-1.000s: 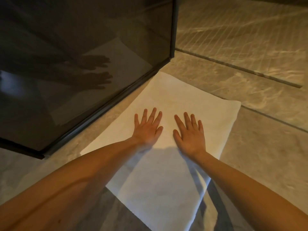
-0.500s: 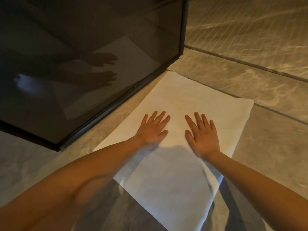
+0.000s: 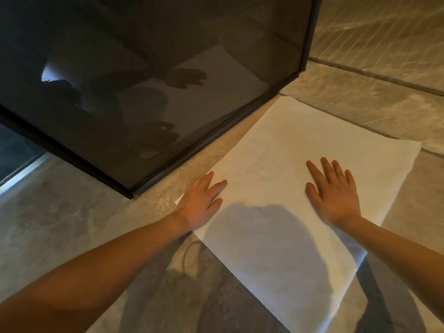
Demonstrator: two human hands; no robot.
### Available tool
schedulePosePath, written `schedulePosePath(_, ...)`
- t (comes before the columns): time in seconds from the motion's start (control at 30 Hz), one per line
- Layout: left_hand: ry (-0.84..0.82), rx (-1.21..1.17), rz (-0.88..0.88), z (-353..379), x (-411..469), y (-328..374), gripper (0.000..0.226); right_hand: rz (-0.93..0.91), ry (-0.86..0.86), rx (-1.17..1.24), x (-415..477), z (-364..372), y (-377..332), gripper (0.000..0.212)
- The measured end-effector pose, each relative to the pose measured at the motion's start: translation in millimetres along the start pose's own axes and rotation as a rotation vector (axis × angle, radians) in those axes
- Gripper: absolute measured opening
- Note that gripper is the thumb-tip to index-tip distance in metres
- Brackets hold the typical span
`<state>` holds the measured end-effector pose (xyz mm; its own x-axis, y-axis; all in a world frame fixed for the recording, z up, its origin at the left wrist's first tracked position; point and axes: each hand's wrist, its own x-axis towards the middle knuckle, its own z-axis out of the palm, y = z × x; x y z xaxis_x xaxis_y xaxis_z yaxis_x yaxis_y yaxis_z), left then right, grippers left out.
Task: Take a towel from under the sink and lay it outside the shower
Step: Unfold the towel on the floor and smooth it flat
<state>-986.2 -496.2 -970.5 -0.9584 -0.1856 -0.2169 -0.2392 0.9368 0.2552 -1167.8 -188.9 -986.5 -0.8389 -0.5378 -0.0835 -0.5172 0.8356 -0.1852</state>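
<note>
- The white towel (image 3: 300, 188) lies spread flat on the stone tile floor (image 3: 60, 224), its long left edge running just beside the dark bottom frame of the tinted shower glass (image 3: 144, 104), its far corner close to the glass panel's corner post.
- Left hand (image 3: 200, 203) rests palm down on the towel's left edge, fingers loosely together and gripping nothing; it looks placed there to press that side flat along the shower frame.
- Right hand (image 3: 332, 191) is flat too, fingers fanned and unclenched, on the towel near its right edge, well apart from the left; the wide spacing reads as a smoothing stroke outward.
- Neither hand grasps any cloth; both only press down.
- The cloth shows no obvious folds or wrinkles, though the near half sits in shadow.
- My judgement: the laying is nearly done, only final flattening left.
- The glass mirrors both hands and the towel dimly.
</note>
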Motion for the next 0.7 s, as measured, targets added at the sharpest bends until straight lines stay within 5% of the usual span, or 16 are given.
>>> schedulePosePath(0.5,0.032,-0.519,-0.293,-29.0,22.5,7.6,0.07,0.014,0.012,-0.016,1.4,5.3,1.6,0.069)
schedulePosePath(0.7,0.009,-0.654,-0.246,-42.3,30.1,-1.2,0.069,0.016,0.015,-0.007,2.6,6.5,1.6,0.068)
